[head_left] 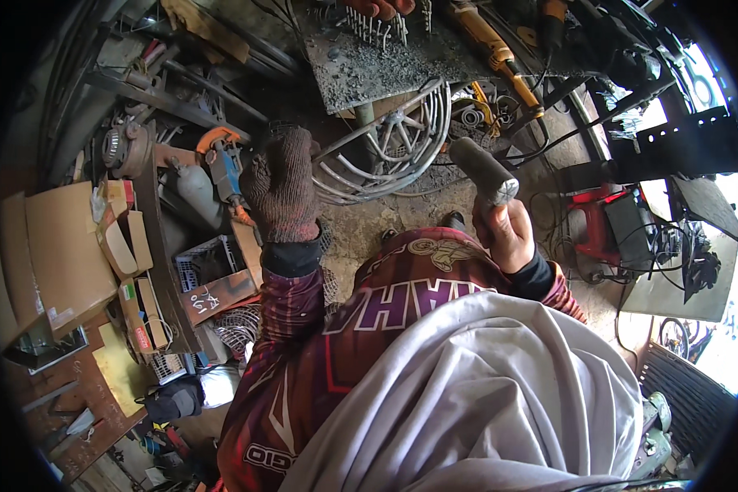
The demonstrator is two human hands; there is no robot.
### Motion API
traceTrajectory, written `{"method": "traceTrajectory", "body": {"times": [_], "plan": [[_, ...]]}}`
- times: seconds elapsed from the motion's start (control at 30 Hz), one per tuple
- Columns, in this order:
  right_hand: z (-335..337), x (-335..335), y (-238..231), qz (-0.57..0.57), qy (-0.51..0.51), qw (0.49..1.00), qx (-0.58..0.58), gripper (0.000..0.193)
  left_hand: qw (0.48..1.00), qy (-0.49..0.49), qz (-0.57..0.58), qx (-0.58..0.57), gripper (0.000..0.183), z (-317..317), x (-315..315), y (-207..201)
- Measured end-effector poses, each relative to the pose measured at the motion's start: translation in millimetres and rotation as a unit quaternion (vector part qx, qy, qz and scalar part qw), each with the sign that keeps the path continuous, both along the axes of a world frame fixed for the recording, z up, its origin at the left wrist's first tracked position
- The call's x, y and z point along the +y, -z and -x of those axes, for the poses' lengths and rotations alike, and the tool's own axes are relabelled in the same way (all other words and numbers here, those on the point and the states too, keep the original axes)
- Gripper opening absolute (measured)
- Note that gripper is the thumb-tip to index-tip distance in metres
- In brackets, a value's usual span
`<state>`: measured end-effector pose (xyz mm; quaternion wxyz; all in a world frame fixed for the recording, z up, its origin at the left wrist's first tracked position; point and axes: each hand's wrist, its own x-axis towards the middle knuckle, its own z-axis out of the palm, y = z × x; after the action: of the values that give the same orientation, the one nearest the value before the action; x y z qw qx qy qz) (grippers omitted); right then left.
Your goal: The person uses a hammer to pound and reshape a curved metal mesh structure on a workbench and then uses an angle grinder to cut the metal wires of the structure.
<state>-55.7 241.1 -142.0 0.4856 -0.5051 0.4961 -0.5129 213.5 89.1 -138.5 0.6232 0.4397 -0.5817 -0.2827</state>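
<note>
My gloved left hand [283,184] is clamped on the straight edge of a curved metal-rod grille [398,121] beside the desk [344,75], while my bare right hand [508,235] grips a hammer [485,171] right of the grille.
</note>
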Motion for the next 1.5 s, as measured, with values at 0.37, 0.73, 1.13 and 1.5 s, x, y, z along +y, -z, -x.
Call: {"method": "traceTrajectory", "body": {"times": [0.37, 0.73, 1.13, 1.5], "plan": [[0, -3, -9, 0.024, 0.031, 0.999, -0.015, 0.065, 0.994, -0.018, -0.075, -0.073, 0.038, 10, -1, -7], [-10, -22, -32, 0.047, -0.05, 0.996, -0.059, 0.058, 0.972, 0.1, -0.143, 0.155, 0.023, 14, -13, 14], [-1, -25, -58, 0.299, 0.015, 0.941, -0.161, 0.063, 0.989, 0.031, -0.145, -0.012, 0.02, 11, -24, 21], [20, -21, -62, 0.111, 0.013, 0.99, -0.084, 0.071, 0.98, 0.004, 0.051, -0.191, 0.025, 22, -34, 30]]}}
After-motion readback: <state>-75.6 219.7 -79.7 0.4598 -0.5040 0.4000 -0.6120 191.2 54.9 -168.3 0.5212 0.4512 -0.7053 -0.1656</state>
